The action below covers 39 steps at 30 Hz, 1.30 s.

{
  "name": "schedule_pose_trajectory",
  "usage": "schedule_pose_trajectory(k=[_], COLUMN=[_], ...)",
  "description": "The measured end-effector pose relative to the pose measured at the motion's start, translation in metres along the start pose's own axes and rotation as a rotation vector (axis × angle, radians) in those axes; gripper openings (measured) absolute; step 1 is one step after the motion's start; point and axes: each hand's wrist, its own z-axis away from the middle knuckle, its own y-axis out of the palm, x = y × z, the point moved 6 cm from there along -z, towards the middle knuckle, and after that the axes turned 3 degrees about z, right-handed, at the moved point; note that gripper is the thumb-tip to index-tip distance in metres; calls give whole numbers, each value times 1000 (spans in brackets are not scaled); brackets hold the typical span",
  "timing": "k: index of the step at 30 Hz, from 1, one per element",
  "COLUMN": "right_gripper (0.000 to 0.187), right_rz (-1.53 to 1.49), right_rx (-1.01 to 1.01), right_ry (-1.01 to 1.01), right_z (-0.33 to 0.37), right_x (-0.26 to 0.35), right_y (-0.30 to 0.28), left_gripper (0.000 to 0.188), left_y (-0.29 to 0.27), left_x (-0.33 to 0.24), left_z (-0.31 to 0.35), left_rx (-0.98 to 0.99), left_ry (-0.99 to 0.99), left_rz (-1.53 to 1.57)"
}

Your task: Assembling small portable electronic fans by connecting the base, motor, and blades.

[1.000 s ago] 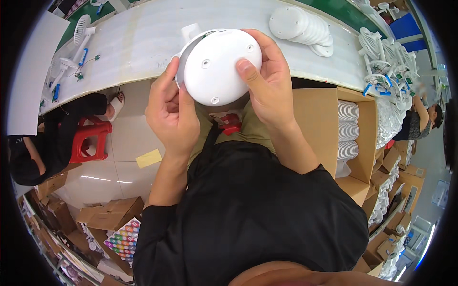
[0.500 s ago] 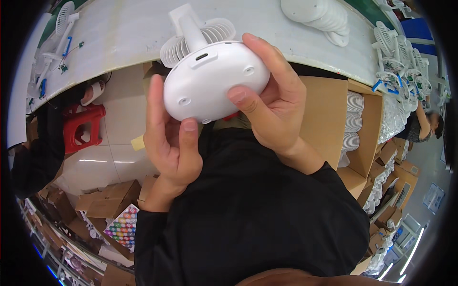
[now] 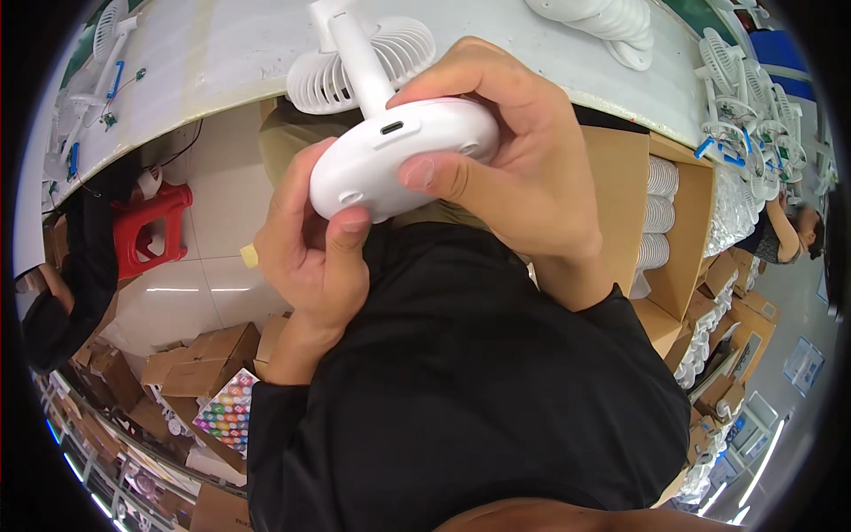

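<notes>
Between both hands is a small white desk fan [image 3: 390, 151], tilted so its round base faces me. A dark port slot shows on the base's rim, below the stem, and screw recesses mark its underside. The caged fan head [image 3: 363, 66] points away, toward the table. My left hand [image 3: 315, 239] grips the base's left edge, thumb on the underside. With its fingers curled over the top of the base by the stem, my right hand [image 3: 514, 160] presses its thumb on the underside.
The white table [image 3: 239, 53] spans the far side, with stacked white round parts [image 3: 603, 27] on it. Unfinished fans with blue parts [image 3: 745, 106] lie at the right. A cardboard box [image 3: 612, 204] of white grilles stands right of me; a red stool [image 3: 151, 230] and another person's arm [image 3: 58, 288] are left.
The fan's base has tipped, showing more of its port side and less of its underside. My right fingers have moved from the base's right edge over its top, toward the stem.
</notes>
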Motion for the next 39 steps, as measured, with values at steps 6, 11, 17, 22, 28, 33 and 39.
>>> schedule_pose_trajectory(k=[6, 11, 17, 22, 28, 33, 39], right_gripper=[37, 37, 57, 70, 90, 90, 88], right_rz=[-29, -173, -298, -686, -761, -873, -834], right_rx=[-142, -253, 76, 180, 161, 104, 183], right_ry=[-245, -321, 6, 304, 144, -67, 264], right_z=[5, 2, 18, 28, 29, 27, 39], right_x=[1, 4, 13, 14, 14, 22, 22], right_y=[2, 18, 25, 33, 34, 42, 46], left_gripper=[39, 46, 46, 51, 51, 48, 47], left_y=[5, 20, 22, 36, 44, 32, 32], left_x=[-6, 2, -39, -63, -81, -62, -68], left_z=[-18, -71, -80, -55, -48, -74, -52], left_rx=[-57, -184, -235, -111, -35, -106, -2], left_ry=[-56, -173, 399, 535, 714, 216, 368], left_rz=[169, 848, 433, 206, 14, 413, 304])
